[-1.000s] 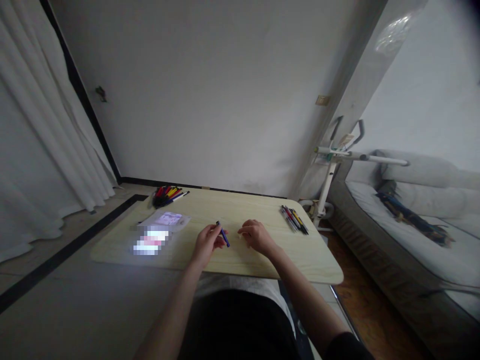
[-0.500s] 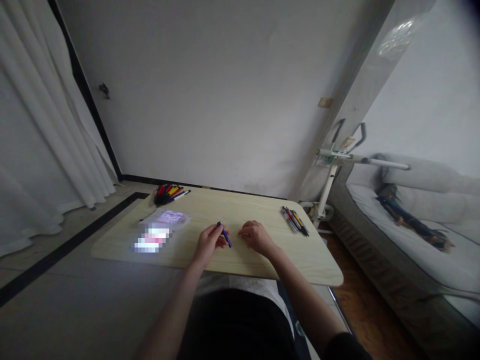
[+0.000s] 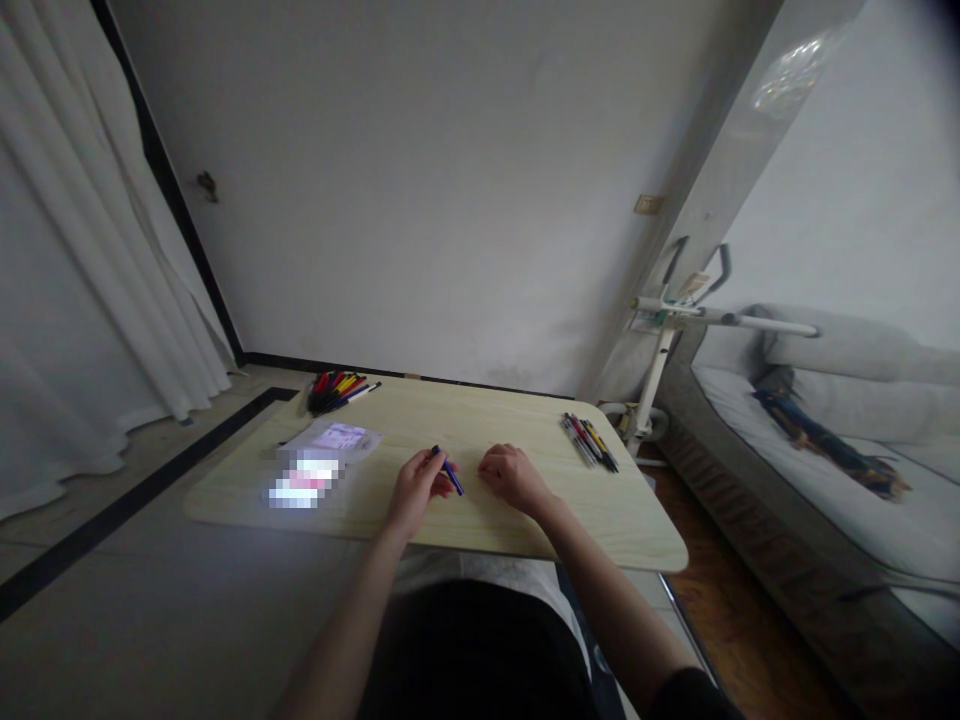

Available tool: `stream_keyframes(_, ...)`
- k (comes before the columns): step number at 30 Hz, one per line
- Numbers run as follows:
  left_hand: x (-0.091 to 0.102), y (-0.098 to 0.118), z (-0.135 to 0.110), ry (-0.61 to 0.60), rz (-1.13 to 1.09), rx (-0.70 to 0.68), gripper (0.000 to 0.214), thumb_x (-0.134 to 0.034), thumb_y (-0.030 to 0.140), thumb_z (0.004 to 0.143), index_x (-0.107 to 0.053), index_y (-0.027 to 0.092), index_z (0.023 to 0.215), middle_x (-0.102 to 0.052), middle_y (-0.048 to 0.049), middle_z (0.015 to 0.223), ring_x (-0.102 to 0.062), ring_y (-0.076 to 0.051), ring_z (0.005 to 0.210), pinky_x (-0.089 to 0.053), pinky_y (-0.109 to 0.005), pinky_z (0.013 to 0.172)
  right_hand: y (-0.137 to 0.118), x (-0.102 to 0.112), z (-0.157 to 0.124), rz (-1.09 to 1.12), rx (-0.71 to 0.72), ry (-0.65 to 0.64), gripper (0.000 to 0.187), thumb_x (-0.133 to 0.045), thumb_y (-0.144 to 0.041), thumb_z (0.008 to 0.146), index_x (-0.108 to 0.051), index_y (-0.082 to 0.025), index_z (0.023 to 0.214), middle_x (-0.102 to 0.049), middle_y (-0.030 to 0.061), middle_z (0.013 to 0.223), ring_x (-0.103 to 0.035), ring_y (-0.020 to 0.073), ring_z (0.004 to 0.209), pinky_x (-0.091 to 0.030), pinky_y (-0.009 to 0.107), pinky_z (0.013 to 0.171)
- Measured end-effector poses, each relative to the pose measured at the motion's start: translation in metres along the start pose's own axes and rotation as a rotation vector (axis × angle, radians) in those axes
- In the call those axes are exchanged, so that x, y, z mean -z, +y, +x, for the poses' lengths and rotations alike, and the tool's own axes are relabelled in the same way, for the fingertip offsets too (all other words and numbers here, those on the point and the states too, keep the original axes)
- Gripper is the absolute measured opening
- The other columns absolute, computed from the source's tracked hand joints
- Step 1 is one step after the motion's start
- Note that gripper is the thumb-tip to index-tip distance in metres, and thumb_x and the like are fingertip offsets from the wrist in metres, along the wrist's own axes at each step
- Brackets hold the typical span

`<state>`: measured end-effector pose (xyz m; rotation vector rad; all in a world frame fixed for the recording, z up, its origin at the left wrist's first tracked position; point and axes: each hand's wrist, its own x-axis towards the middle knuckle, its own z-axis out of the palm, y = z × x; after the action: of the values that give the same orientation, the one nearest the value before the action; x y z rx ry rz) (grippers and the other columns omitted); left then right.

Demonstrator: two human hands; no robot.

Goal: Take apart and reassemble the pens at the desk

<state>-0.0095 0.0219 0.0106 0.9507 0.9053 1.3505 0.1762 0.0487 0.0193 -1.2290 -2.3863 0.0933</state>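
Note:
My left hand (image 3: pixel 415 487) grips a blue pen (image 3: pixel 448 472) between thumb and fingers, just above the middle of the table. The pen slants, its lower end pointing right and toward me. To its right, my right hand (image 3: pixel 514 478) rests on the tabletop with its fingers curled in. What those fingers hold, if anything, is hidden. Farther right lies a small row of pens (image 3: pixel 589 442) with grey, red, yellow and black parts. A larger pile of pens (image 3: pixel 334 392), in red, yellow, black and blue, is at the table's back left corner.
On the left of the pale wooden table (image 3: pixel 450 408) lie a clear plastic bag (image 3: pixel 358 441) and a bright, pixelated rectangle (image 3: pixel 306 482). Beyond the table stands a white wall. White exercise equipment (image 3: pixel 658 370) and a grey sofa (image 3: pixel 825 440) are at the right.
My right hand's fingers have curled in more tightly on the tabletop. The left hand and the blue pen have barely moved.

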Motion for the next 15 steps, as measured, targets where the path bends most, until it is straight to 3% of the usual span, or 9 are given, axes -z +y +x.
stream_keyframes(6, 0.002, -0.002, 0.002, -0.008, 0.013, -0.003, 0.034, -0.06, 0.041, 0.066, -0.053, 0.013, 0.082, -0.065, -0.0059, 0.074, -0.057, -0.009, 0.047, -0.042, -0.019, 0.043, -0.005, 0.003, 0.0, -0.018, -0.009, 0.011, 0.01, -0.054, -0.015, 0.075, -0.064, -0.017, 0.074, -0.061, 0.0045, 0.078, -0.053, 0.0155, 0.081, -0.037, 0.026, 0.074)
stream_keyframes(15, 0.002, -0.002, 0.002, 0.01, 0.02, -0.014, 0.033, -0.06, 0.043, 0.067, -0.053, 0.013, 0.082, -0.065, -0.0052, 0.073, -0.054, -0.008, 0.045, -0.038, -0.018, 0.042, -0.016, 0.001, -0.013, 0.235, -0.107, 0.202, 0.012, -0.052, -0.014, 0.073, -0.063, -0.018, 0.076, -0.063, 0.0022, 0.073, -0.057, 0.0135, 0.069, -0.042, 0.024, 0.067)
